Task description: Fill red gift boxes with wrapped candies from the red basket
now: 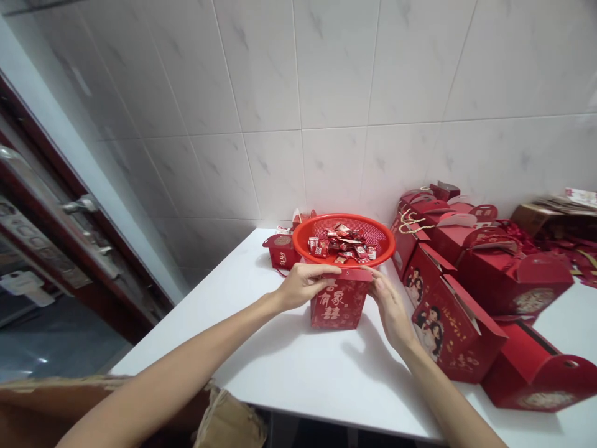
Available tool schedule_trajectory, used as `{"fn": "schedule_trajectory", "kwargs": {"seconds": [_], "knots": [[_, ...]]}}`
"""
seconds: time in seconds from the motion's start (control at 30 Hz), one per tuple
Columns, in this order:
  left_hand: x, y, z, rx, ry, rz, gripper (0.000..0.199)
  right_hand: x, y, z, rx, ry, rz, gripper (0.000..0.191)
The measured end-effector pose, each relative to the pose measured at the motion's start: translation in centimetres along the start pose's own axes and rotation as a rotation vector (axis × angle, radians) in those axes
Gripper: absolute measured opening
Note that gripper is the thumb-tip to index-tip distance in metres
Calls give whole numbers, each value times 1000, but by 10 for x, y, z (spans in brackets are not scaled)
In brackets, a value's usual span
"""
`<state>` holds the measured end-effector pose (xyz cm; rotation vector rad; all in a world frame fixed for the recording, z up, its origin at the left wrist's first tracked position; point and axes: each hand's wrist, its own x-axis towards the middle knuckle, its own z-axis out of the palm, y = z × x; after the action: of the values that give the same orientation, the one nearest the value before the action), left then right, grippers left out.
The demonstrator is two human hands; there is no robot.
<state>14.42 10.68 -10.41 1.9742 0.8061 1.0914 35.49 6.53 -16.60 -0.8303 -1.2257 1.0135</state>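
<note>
A red gift box (336,308) with light Chinese lettering stands upright on the white table (298,386). My left hand (305,285) pinches its top edge at the left, thumb in front. At the top right corner, my right hand (389,305) holds the same box between thumb and fingers. Just behind the box is a red-orange plastic basket (298,244) with several wrapped sweets (345,239) in it. A small red box (282,252) stands left of the basket.
Several red boxes (452,323) with flaps and handles crowd the table's right side. Brown and red packaging (541,218) lies at the far right. A tiled wall (270,174) rises behind the table. An open cardboard carton (228,423) sits at the front left.
</note>
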Motion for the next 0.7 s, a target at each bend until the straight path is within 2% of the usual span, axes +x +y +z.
{"fn": "schedule_trajectory", "kwargs": {"seconds": [0.27, 0.4, 0.47, 0.7], "knots": [[-1, 6, -3, 49, -67, -3, 14, 2, -1, 0, -124, 81, -85, 34], [0, 2, -2, 5, -51, -16, 26, -2, -3, 5, -233, 127, -166, 37], [0, -1, -2, 34, -65, -30, 24, -4, -5, 8, -295, 142, -214, 36], [-2, -1, -4, 155, -94, 29, 21, -2, -9, 4, -456, 100, -352, 22]]}}
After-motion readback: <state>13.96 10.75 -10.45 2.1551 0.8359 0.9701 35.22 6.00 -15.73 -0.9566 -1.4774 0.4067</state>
